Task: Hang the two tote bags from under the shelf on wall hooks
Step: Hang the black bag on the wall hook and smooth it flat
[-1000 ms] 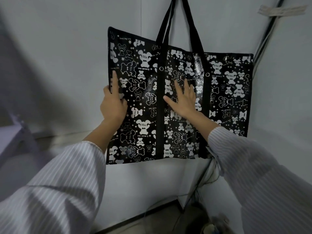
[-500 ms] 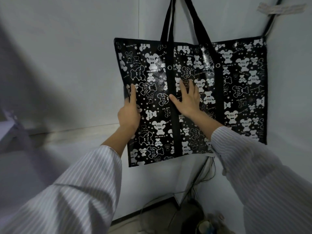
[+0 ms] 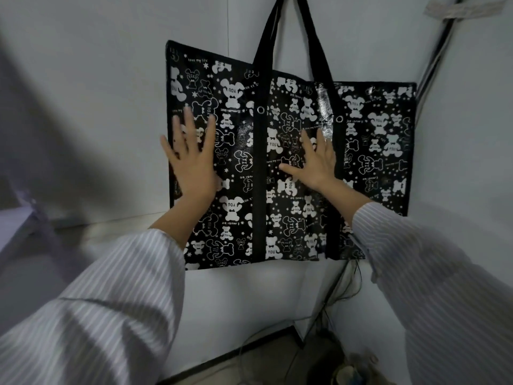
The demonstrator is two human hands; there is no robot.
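Note:
A black tote bag [image 3: 288, 218] printed with white bears hangs flat against the white wall, close to the room corner. Its two black straps [image 3: 319, 48] run up out of the frame, so the hook is hidden. My left hand [image 3: 193, 159] lies flat on the bag's left part with fingers spread, holding nothing. My right hand [image 3: 316, 162] rests flat on the bag's middle, fingers spread, just left of the right strap band. Only one bag is in view.
Dark cables [image 3: 433, 54] run down the wall corner at the right and trail to the floor [image 3: 336, 295]. A piece of tape [image 3: 463, 9] sticks to the right wall. A pale shelf edge [image 3: 19, 226] shows at far left. Dark clutter [image 3: 341, 362] lies on the floor below.
My left hand let go of the bag's left edge and now lies flat on its face. The right hand stays flat on the bag.

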